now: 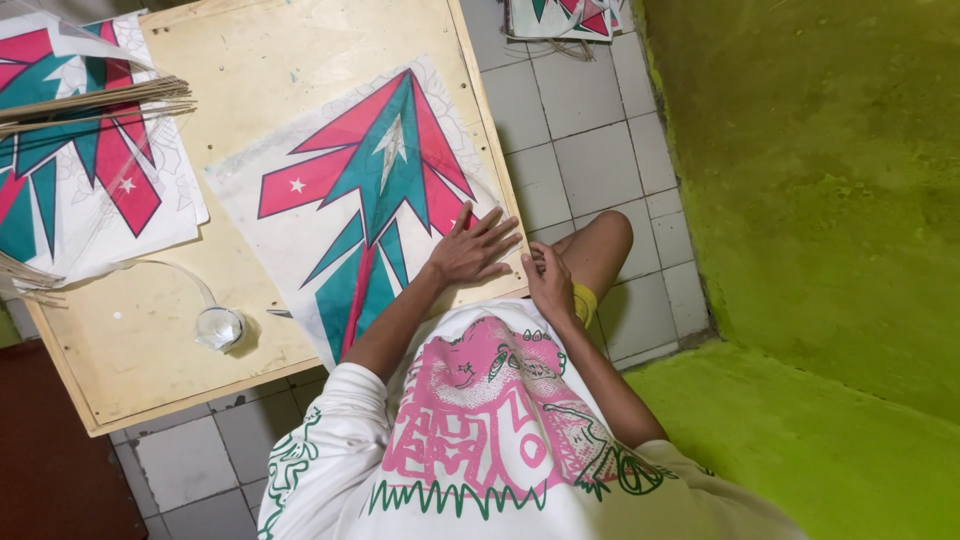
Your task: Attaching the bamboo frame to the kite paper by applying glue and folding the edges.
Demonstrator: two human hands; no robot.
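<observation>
A white paper sheet (300, 215) printed with a red and teal pointed pattern lies on a low wooden board (250, 60). My left hand (472, 250) rests flat on the sheet's near corner with fingers spread. My right hand (550, 282) is at the board's edge just beside it, fingers curled. Whether it pinches anything is hidden. My bare knee (605, 240) is right behind that hand.
A stack of similar printed sheets (150, 190) with thin bamboo sticks (100, 100) on top lies at the board's left. A small clear roll with a loose strip (218, 326) sits near the board's front. More sheets (560, 15) lie on the tiled floor (590, 140). A green wall (820, 180) is at right.
</observation>
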